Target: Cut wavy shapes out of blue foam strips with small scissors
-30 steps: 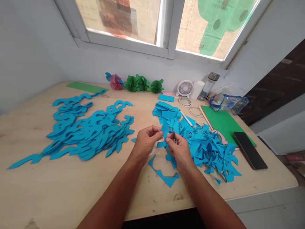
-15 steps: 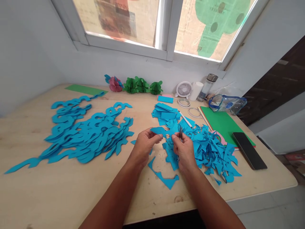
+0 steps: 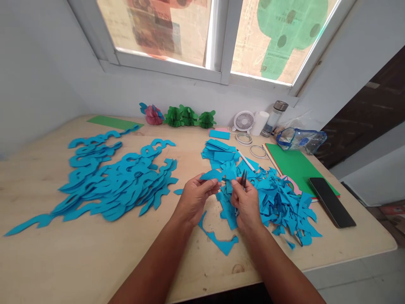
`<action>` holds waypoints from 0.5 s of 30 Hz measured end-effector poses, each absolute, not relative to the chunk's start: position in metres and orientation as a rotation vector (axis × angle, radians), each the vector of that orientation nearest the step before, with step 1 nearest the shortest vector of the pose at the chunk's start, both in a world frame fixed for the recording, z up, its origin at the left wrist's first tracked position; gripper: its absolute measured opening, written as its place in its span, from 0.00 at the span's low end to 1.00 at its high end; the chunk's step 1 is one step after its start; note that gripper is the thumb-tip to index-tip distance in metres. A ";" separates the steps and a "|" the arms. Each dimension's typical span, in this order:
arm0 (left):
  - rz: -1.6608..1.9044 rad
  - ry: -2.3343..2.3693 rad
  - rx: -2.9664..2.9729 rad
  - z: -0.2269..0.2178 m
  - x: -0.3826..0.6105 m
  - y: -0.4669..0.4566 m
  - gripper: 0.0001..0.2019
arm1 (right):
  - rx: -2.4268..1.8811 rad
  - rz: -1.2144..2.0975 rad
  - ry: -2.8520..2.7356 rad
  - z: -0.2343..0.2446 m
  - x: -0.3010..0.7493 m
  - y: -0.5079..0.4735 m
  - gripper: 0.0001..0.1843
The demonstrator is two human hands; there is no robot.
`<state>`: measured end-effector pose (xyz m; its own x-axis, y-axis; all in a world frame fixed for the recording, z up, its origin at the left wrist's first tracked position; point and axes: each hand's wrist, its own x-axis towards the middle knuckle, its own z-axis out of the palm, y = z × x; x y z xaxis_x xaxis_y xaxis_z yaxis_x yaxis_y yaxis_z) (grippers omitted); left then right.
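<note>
My left hand (image 3: 194,200) pinches a curved piece of blue paper (image 3: 215,174) at its near end. My right hand (image 3: 247,204) is shut on small dark scissors (image 3: 243,179), their tips pointing up, close to the same piece. A heap of blue paper scraps (image 3: 278,207) lies under and right of that hand. Left of my hands is a large pile of wavy blue cut-outs (image 3: 117,185). A loose blue offcut (image 3: 223,245) lies just below my hands, and a stack of blue rectangular strips (image 3: 220,153) lies beyond them.
The pale wooden table (image 3: 95,253) holds green card (image 3: 294,166), a black phone (image 3: 331,202), a white marker (image 3: 246,161), tape rolls (image 3: 243,138), a small white fan (image 3: 244,121), a bottle (image 3: 276,118), a clear pouch (image 3: 300,141) and paper honeycomb ornaments (image 3: 188,116) beneath the window.
Both hands have shifted slightly right, and the blue piece now lies across the left hand's grip. The scissors tilt more upward. The whole view has drifted slightly with my head.
</note>
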<state>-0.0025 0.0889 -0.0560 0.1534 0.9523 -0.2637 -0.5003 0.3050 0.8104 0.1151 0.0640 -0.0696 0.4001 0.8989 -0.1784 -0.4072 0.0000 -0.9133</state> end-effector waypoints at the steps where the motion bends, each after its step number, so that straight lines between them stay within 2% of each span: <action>1: 1.161 0.891 0.632 -0.056 -0.003 0.089 0.10 | -1.148 1.106 -0.549 -0.070 0.116 0.064 0.19; 11: 1.296 0.888 0.561 -0.056 -0.004 0.091 0.12 | -1.090 1.086 -0.586 -0.065 0.116 0.061 0.21; 15: 1.314 0.846 0.487 -0.056 -0.004 0.091 0.13 | -1.077 1.217 -0.625 -0.067 0.114 0.059 0.23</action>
<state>-0.0045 0.0914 -0.0562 0.0282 0.9650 -0.2606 -0.6372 0.2182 0.7392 0.1137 0.0586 -0.0666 0.2781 0.9485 -0.1516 -0.4288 -0.0186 -0.9032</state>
